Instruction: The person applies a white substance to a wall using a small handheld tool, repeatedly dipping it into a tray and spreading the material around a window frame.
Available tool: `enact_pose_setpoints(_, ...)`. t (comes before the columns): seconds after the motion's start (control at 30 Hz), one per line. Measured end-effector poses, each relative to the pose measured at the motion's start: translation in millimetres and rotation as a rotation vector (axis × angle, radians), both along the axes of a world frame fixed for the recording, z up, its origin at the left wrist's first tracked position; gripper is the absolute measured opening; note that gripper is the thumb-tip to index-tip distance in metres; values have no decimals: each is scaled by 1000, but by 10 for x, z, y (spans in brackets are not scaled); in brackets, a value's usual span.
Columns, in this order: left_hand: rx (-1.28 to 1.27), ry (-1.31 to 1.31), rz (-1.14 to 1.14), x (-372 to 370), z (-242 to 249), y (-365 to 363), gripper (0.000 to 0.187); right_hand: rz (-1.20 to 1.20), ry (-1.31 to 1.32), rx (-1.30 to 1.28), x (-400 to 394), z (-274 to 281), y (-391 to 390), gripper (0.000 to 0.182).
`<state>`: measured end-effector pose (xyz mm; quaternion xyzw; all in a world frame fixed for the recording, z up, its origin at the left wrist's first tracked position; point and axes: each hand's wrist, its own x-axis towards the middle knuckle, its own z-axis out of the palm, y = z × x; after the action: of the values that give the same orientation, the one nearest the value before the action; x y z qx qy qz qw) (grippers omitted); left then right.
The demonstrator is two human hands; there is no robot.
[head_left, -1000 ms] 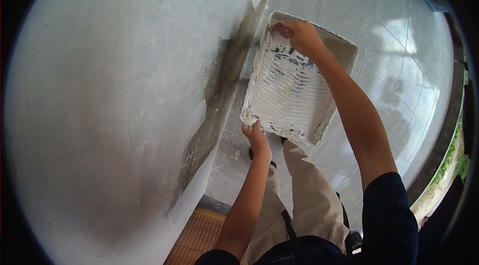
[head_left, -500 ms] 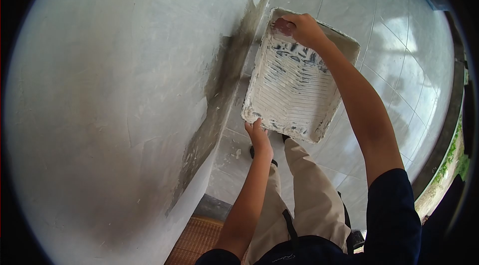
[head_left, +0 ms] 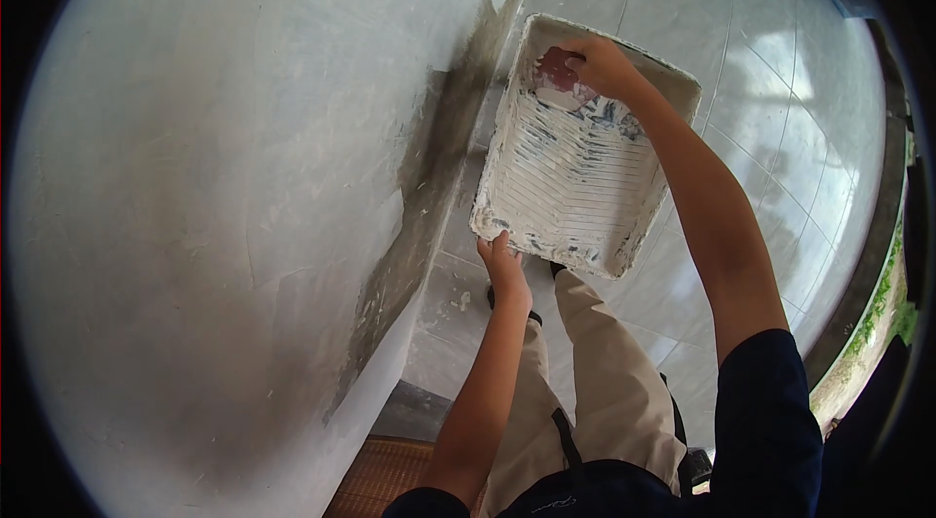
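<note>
- Gripping the tray (head_left: 661, 194) at its near left corner: left hand (head_left: 503, 269), thumb over the rim, other fingers curled below the edge.
- Right hand (head_left: 604, 67) inside the tray's far end, fingers clamped on a reddish-brown scraper (head_left: 558, 68); blade side lies against or just above the pale paste (head_left: 561, 97), exact contact hard to judge under the lens distortion.
- Tray sits in front of the body, over the tiled floor (head_left: 770, 143), beside the patchy grey wall (head_left: 244, 177). Underside hidden; cannot tell whether anything but the left hand bears it.
- Risk: tipping. One corner grip, with the scraper at the opposite end; a hard push there could lever the far end down, if nothing supports it.
- Risk: slipping. Rim is crusted with paste; wet patches under the thumb would weaken the hold.
- Risk: drips on the trousers (head_left: 619, 352) or floor, should the tray tilt toward the body or the scraper come out overloaded.
- Risk: knocking the wall, as the tray's left edge is near it; a sideways swing would do it.
- Risk: scraper catching on the tray's ridges and flicking paste, if dragged steeply.
- Writing: small pale script-like mark (head_left: 555, 506) on the dark shirt (head_left: 517, 503), too small to read. No legible brand or label on tray or scraper.
</note>
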<state>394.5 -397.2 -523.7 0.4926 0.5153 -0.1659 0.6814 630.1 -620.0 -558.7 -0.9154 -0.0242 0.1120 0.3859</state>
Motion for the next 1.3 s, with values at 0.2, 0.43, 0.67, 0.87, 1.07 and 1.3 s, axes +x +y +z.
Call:
enact_pose_setpoints(0.2,-5,-5,-3,-7,5,9,75,-3,140,79,-327,88,-17,32)
enact_pose_setpoints(0.43,3,-2,1,-15,2,-6,74,-255,-125,7,-291,86,-174,31)
enact_pose_setpoints(0.67,-28,-24,-8,-28,-26,0,75,-198,-254,-130,-244,37,-26,31)
enact_pose_setpoints(0.87,-23,-3,17,-3,10,-5,75,-191,-100,-50,-156,13,-108,31)
enact_pose_setpoints(1.07,-29,-5,34,-21,2,-3,75,-152,36,25,-248,11,-149,33)
enact_pose_setpoints(1.3,-30,-7,40,-24,-14,-33,75,-175,80,91,-445,-30,-58,34)
